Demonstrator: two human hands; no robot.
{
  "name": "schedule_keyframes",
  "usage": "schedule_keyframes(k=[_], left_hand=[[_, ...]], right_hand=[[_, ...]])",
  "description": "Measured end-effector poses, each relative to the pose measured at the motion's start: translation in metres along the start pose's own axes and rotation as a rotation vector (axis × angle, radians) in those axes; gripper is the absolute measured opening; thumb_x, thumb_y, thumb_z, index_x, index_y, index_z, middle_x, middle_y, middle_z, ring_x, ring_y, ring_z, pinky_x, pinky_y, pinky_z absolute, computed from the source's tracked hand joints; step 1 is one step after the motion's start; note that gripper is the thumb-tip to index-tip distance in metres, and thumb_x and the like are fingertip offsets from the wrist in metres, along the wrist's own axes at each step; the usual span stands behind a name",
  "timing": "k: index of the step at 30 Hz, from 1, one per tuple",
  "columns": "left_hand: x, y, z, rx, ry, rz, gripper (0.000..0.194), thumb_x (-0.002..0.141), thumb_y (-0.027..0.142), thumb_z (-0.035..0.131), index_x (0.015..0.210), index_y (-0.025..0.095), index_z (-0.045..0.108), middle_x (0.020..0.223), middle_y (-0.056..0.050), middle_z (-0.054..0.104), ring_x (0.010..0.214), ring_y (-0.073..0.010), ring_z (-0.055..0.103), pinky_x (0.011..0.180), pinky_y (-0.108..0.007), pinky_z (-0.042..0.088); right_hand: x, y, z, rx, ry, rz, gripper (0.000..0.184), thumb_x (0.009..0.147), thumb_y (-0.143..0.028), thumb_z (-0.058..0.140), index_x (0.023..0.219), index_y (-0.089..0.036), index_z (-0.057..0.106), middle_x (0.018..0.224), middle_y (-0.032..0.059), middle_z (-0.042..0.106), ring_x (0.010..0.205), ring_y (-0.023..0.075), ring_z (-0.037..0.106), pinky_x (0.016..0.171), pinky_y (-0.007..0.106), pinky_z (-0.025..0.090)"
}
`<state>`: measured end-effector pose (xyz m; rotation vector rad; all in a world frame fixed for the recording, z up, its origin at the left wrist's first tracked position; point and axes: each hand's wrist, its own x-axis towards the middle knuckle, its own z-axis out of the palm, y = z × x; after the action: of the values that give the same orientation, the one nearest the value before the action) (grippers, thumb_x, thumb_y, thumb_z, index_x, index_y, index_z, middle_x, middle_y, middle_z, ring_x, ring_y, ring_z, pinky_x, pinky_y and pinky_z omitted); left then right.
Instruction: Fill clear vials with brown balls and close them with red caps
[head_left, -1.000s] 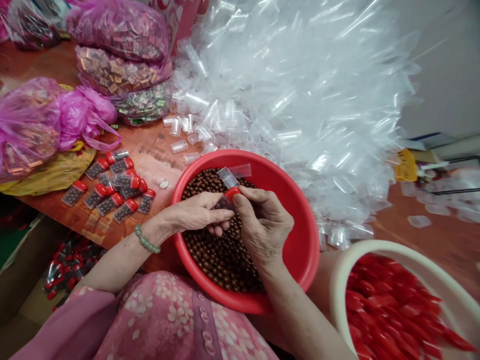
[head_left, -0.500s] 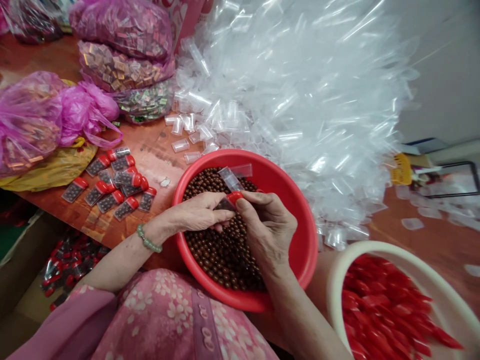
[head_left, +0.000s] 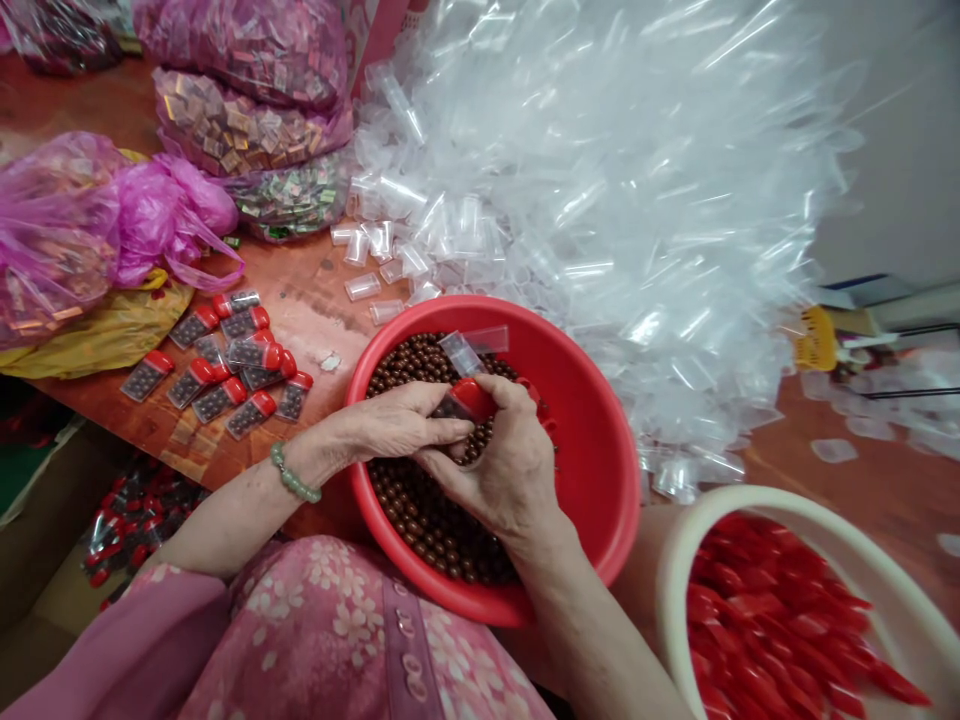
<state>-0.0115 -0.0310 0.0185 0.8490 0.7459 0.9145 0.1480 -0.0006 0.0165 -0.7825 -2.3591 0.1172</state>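
Over a red basin point(head_left: 600, 470) of brown beads point(head_left: 427, 510), my left hand point(head_left: 401, 422) grips a small clear container with a red cap point(head_left: 472, 398), dark beads showing inside it. My right hand point(head_left: 510, 465) is curled around the capped end, its fingers closed on the same container. Part of the container is hidden by my fingers. Just beyond, a clear empty container point(head_left: 459, 352) lies on the beads in the basin. To the left on the table, several filled containers with red caps point(head_left: 251, 350) lie in a loose group.
A big heap of clear plastic containers point(head_left: 600, 180) fills the back. At the lower right stands a cream tub point(head_left: 675, 570) of red caps point(head_left: 772, 610). Pink bags point(head_left: 247, 110) of small items sit at the left. Below the table edge, a box holds more capped containers point(head_left: 142, 520).
My right hand has shifted left and rolled over the red cap, its thumb now lower beneath the container. My left hand stays nearly in place, still holding the container.
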Motion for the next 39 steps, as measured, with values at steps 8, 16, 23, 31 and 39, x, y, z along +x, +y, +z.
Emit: schedule_keyframes(k=[8,16,23,31,39], left_hand=[[0.0,-0.003,0.0,-0.161,-0.02,0.005,0.021,0.079,0.026,0.073,0.076,0.013,0.056,0.068,0.002,0.057,0.064,-0.0084,0.053,0.064,-0.023,0.042],[0.001,-0.005,-0.001,-0.234,-0.016,0.007,0.026,0.075,0.028,0.078,0.077,0.011,0.058,0.068,0.002,0.059,0.065,-0.0079,0.054,0.066,-0.023,0.043],[0.003,-0.004,0.001,-0.2,-0.021,-0.019,0.022,0.078,0.023,0.075,0.071,0.011,0.057,0.065,0.003,0.057,0.063,-0.0074,0.051,0.064,-0.022,0.041],[0.003,0.0,0.002,-0.091,-0.05,-0.044,0.023,0.082,0.02,0.069,0.066,0.011,0.055,0.064,0.002,0.055,0.062,-0.008,0.05,0.065,-0.023,0.04],[0.003,0.001,0.003,0.11,0.001,-0.077,0.011,0.087,0.014,0.058,0.078,0.014,0.051,0.065,0.005,0.053,0.06,-0.0072,0.05,0.063,-0.022,0.042]], right_hand=[[0.005,-0.001,0.001,-0.105,-0.011,-0.092,0.072,0.077,-0.041,0.064,0.138,-0.017,0.035,0.103,0.0146,0.063,0.088,0.0307,0.063,0.071,0.044,0.051],[0.01,-0.001,0.001,-0.209,-0.004,-0.219,0.069,0.081,-0.044,0.061,0.135,-0.007,0.037,0.103,0.0178,0.065,0.088,0.0292,0.064,0.072,0.042,0.053],[0.007,-0.001,0.001,-0.221,-0.02,-0.215,0.067,0.08,-0.04,0.061,0.133,-0.004,0.04,0.101,0.0186,0.066,0.088,0.0287,0.063,0.073,0.041,0.054],[0.005,0.0,-0.002,-0.12,-0.061,-0.148,0.063,0.078,-0.037,0.063,0.131,-0.012,0.043,0.096,0.0128,0.064,0.08,0.0264,0.062,0.07,0.041,0.056],[0.002,0.003,-0.011,0.312,-0.037,0.247,0.03,0.089,-0.03,0.061,0.118,-0.023,0.065,0.097,0.005,0.073,0.084,0.0198,0.069,0.076,0.035,0.056]])
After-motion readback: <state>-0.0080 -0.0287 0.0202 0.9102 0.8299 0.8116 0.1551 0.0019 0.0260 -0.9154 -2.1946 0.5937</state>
